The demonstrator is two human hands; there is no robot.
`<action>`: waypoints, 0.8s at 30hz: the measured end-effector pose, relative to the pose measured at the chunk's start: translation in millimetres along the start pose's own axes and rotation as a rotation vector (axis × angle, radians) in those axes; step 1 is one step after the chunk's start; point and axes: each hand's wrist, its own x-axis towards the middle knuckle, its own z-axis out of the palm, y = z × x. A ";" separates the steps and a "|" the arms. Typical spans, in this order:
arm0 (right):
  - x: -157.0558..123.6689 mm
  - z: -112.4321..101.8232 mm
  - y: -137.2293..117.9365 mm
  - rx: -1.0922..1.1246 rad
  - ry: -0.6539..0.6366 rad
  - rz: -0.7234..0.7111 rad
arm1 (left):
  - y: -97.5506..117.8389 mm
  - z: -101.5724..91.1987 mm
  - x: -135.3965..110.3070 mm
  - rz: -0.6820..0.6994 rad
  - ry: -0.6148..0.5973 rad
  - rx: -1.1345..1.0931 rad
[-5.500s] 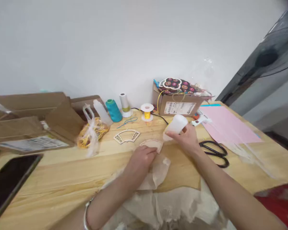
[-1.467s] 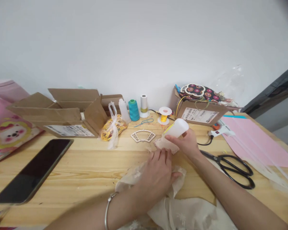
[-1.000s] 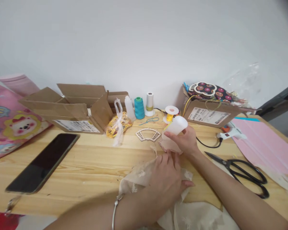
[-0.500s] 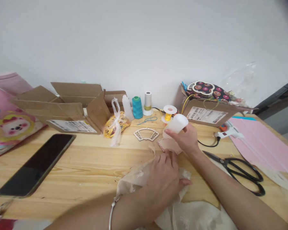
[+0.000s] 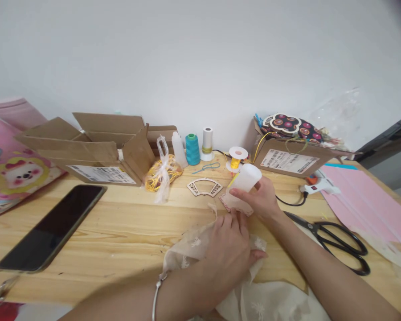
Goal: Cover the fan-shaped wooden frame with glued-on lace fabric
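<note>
My right hand [image 5: 265,198] is closed around a white plastic bottle [image 5: 246,177], tipped with its broad base up and toward the far right. The bottle's lower end is hidden from view, just above a small beige piece with a patterned reddish edge [image 5: 232,203]. My left hand [image 5: 229,240] lies palm down on beige embroidered cloth [image 5: 190,245]. Its fingertips touch the near edge of the small piece, and the thumb points away to the right. A cut-out wooden fan-shaped frame [image 5: 204,187] lies just beyond, to the left of the bottle.
Black scissors [image 5: 334,238] lie right of my right forearm, near pink sheets [image 5: 374,200]. Thread spools, one teal [image 5: 192,150], and another white bottle [image 5: 178,150] stand by the wall. Cardboard boxes [image 5: 137,151] flank them. A phone [image 5: 53,227] lies at left.
My right hand has lowered the bottle slightly and shifted it a little, so its base faces me less. The left hand stays in place on the cloth.
</note>
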 end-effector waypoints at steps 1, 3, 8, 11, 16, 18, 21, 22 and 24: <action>0.3 -0.5 -0.5 0.007 -0.007 0.000 | 0.1 0.0 -0.1 -0.001 0.003 0.000; 1.2 -1.0 -0.3 0.019 0.001 0.002 | 0.1 -0.4 -0.2 -0.001 0.000 -0.004; 3.5 -4.8 1.9 0.011 -0.057 -0.020 | -0.3 -0.6 -0.2 -0.010 -0.027 -0.019; 3.7 -5.5 1.3 0.015 -0.081 -0.029 | -0.3 0.7 -0.4 -0.012 -0.016 -0.008; 3.3 -4.9 -0.4 0.029 -0.071 -0.008 | -0.1 1.5 -0.6 -0.011 -0.008 0.007; 3.0 -6.6 -0.5 0.007 -0.105 -0.035 | 0.0 1.1 -0.4 -0.007 -0.002 0.010; 3.1 -7.5 -0.8 -0.001 -0.108 -0.057 | 0.2 0.3 -0.1 -0.005 -0.001 0.009; 3.4 -7.1 -1.0 0.004 -0.091 -0.052 | 0.2 0.2 0.0 -0.009 -0.004 0.004; 4.1 -6.2 -1.0 0.009 -0.055 -0.035 | 0.0 0.2 0.0 -0.015 -0.008 -0.009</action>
